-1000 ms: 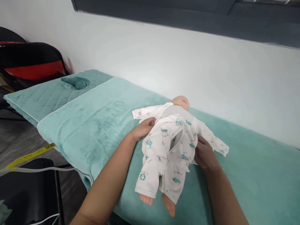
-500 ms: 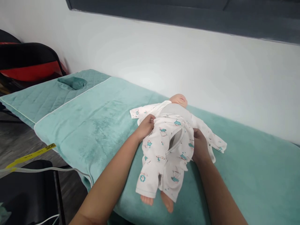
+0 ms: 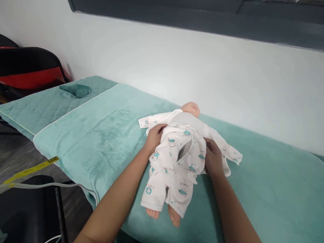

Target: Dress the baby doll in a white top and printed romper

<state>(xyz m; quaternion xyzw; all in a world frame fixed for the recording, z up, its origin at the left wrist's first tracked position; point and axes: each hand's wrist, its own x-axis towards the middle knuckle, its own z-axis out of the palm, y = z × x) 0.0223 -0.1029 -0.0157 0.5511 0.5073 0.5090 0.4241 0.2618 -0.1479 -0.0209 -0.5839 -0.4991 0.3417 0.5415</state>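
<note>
A baby doll (image 3: 191,108) lies on its back, its bare feet toward me. White printed baby pants (image 3: 170,175) cover its legs and lower body, with a slit at the crotch that shows grey beneath. A white printed baby shirt (image 3: 217,135) lies spread open around the grey torso, both sleeves stretched outward. At the waist's left side, my left hand (image 3: 155,136) is closed on the pants, fingertips partly tucked out of sight. On the other side, my right hand (image 3: 214,158) grips the pants' edge near the hip, its fingers partly hidden by the cloth.
The doll rests on a bed with a green plush cover (image 3: 101,135), which has a face hole (image 3: 76,90) at its far left end. A white wall (image 3: 227,77) runs behind. Black-and-red chairs (image 3: 30,74), a yellow strip (image 3: 32,168) and a pale cable (image 3: 50,185) are at left.
My left hand has turned slightly at the waist, its fingers reaching farther over the cloth. The doll's legs and pants have shifted a little left in view, partly with the camera.
</note>
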